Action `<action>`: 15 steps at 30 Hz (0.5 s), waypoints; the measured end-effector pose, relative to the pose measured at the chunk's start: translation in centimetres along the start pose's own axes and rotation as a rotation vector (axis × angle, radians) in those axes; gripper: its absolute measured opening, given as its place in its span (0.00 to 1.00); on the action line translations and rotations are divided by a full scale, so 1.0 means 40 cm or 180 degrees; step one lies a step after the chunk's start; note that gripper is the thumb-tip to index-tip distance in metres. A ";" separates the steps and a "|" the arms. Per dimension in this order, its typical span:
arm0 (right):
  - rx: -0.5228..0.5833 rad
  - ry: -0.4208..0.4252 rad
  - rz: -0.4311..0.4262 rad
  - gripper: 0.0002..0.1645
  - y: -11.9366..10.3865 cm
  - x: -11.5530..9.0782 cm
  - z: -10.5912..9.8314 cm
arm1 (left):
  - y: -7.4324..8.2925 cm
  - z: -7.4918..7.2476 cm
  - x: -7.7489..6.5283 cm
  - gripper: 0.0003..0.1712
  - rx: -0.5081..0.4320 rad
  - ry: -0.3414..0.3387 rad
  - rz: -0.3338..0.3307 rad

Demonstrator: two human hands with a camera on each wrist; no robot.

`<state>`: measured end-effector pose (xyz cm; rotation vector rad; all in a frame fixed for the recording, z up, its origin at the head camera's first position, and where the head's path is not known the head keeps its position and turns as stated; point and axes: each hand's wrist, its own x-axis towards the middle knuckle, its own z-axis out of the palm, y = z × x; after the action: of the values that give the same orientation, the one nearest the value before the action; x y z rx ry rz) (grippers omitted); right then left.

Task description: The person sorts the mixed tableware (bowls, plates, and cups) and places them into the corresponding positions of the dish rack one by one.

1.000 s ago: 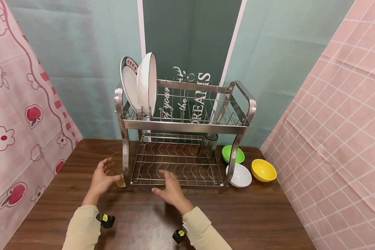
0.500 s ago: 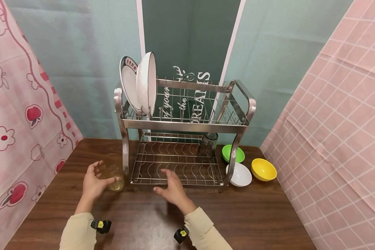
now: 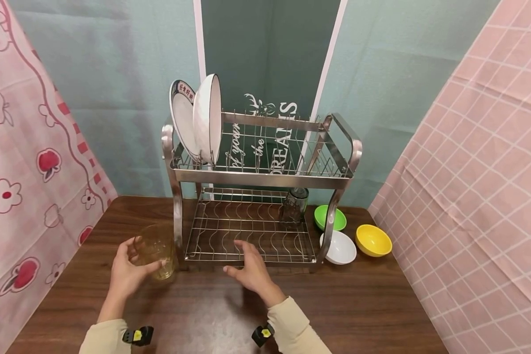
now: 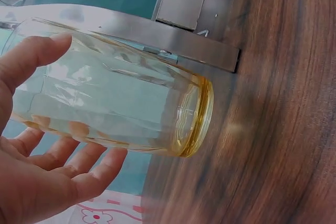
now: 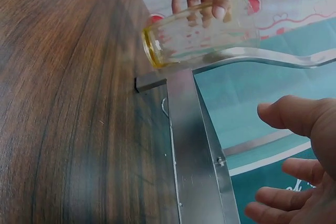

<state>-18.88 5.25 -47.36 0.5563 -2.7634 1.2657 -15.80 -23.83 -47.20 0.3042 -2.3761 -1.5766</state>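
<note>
My left hand (image 3: 125, 275) grips a clear, yellow-tinted drinking glass (image 3: 159, 251), thumb on one side and fingers on the other. It is at the front left leg of a two-tier metal dish rack (image 3: 265, 180). In the left wrist view the glass (image 4: 115, 93) shows a thick amber base facing the table; I cannot tell whether it touches the wood. My right hand (image 3: 253, 273) hovers before the rack's lower tier with thumb and fingers spread, holding nothing. The right wrist view shows its relaxed fingers (image 5: 283, 198) near the rack's front bar.
A plate (image 3: 183, 115) and a large white bowl (image 3: 207, 120) stand on edge at the upper tier's left. A dark glass (image 3: 294, 206) sits at the lower tier's right. Green (image 3: 325, 220), white (image 3: 341, 248) and yellow (image 3: 373, 241) bowls rest on the table (image 3: 358, 305) at the right.
My left hand has drawn the glass from beside the rack's left leg toward the front and slightly left. The right hand has shifted a little to the right, still spread.
</note>
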 end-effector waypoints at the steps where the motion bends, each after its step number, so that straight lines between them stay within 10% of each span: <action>1: 0.0016 0.0010 0.0008 0.41 0.001 -0.001 -0.002 | 0.001 0.000 -0.005 0.49 0.0004 0.0013 0.0009; 15: 0.0177 0.0237 -0.0138 0.40 0.017 -0.012 -0.024 | 0.019 -0.003 -0.041 0.47 -0.0058 0.0198 0.0300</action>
<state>-18.75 6.52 -47.31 0.5578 -2.6490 1.3293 -14.23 -23.11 -46.65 0.2306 -2.2930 -1.5232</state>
